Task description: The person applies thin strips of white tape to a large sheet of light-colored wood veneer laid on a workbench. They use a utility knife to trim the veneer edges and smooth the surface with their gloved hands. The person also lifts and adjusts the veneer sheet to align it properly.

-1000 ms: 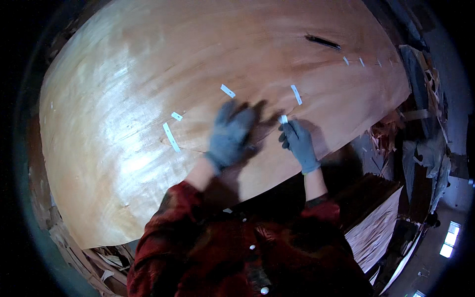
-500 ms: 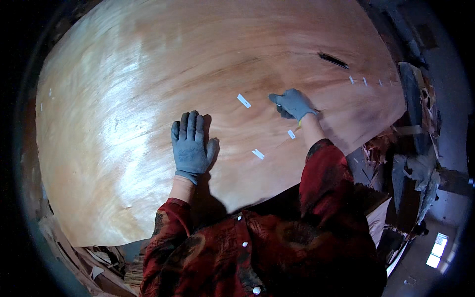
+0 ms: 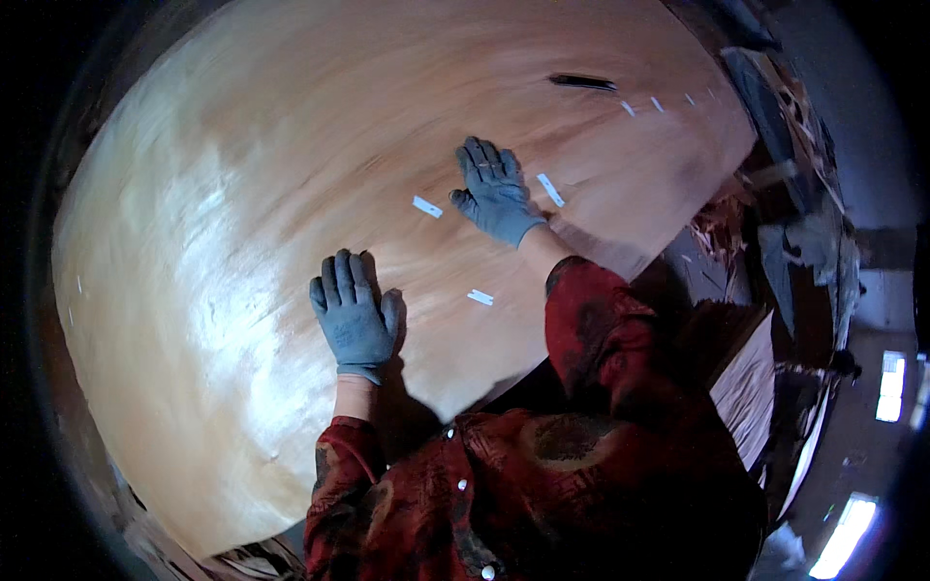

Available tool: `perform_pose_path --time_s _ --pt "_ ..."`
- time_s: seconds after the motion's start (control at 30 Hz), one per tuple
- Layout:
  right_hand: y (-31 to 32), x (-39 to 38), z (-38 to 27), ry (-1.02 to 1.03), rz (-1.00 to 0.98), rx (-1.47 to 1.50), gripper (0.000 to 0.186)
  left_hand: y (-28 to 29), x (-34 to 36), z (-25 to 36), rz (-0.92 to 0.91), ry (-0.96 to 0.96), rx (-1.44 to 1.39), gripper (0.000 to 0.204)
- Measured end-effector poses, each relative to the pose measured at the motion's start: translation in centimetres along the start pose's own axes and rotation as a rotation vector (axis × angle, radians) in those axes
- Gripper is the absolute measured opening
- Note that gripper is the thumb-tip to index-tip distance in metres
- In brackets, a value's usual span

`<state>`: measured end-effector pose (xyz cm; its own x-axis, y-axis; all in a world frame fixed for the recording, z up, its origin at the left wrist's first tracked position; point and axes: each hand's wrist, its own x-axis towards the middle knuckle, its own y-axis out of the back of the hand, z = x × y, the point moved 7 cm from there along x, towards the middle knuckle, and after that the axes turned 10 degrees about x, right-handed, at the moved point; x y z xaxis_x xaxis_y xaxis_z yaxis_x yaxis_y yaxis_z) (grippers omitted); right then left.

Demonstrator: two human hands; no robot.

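My left hand (image 3: pixel 351 320), in a grey glove, lies flat on a large, pale reddish-brown wood veneer sheet (image 3: pixel 232 116), its fingers outstretched. Higher and to the right, my right hand (image 3: pixel 492 194), gloved alike, rests on the sheet with fingers apart and holding nothing. Short white tape strips are stuck around it: one (image 3: pixel 550 190) just right of the hand, one (image 3: pixel 426 206) to its left, another (image 3: pixel 480 297) below. A long, narrow black object (image 3: pixel 582 82) lies farther up the sheet.
Several small white strips (image 3: pixel 656 104) run toward the sheet's right end. Torn veneer scraps and grey, ragged material (image 3: pixel 785 252) crowd the right edge. Below them is a stack of veneer (image 3: pixel 736 397). A grey wall with bright windows (image 3: pixel 891 385) stands beyond at the right.
My right hand, closed on a small white piece a second ago and still curled half a second ago, is now spread flat, higher and leftward. My left hand has shifted left and down.
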<state>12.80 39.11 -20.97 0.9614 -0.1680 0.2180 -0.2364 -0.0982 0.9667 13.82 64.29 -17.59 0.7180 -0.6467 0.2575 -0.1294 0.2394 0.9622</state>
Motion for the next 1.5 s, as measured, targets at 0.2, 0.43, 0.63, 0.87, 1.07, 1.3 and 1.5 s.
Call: perform_pose_path --time_s 0.2,0.43,0.63,0.87,1.07,1.3,1.5 --pt "2.2 -5.0 7.7 -0.372 0.078 -0.045 0.076 -0.2 0.1 1.1 -0.053 -0.018 0.103 0.069" --pt "3.1 -1.9 11.5 -0.352 0.147 0.205 0.059 -0.1 0.0 1.4 -0.060 0.004 0.156 0.067" --pt "8.3 4.2 27.9 -0.238 0.574 -0.071 0.026 0.0 2.3 3.1 -0.105 -0.034 0.164 0.065" --pt "7.2 4.7 27.9 -0.247 0.344 -0.511 0.015 1.5 1.7 1.6 -0.098 0.033 0.051 0.060" --pt "6.9 4.6 29.8 -0.231 0.024 -0.108 0.019 3.3 -0.3 1.0 0.075 0.025 -0.002 0.059" --pt "3.0 2.8 24.4 -0.127 0.107 0.311 0.045 2.9 -1.9 0.9 0.201 0.043 -0.063 0.063" --pt "2.8 -8.4 -6.0 -0.454 -0.348 1.511 0.023 9.2 -19.9 5.5 0.425 -0.048 -0.109 0.045"
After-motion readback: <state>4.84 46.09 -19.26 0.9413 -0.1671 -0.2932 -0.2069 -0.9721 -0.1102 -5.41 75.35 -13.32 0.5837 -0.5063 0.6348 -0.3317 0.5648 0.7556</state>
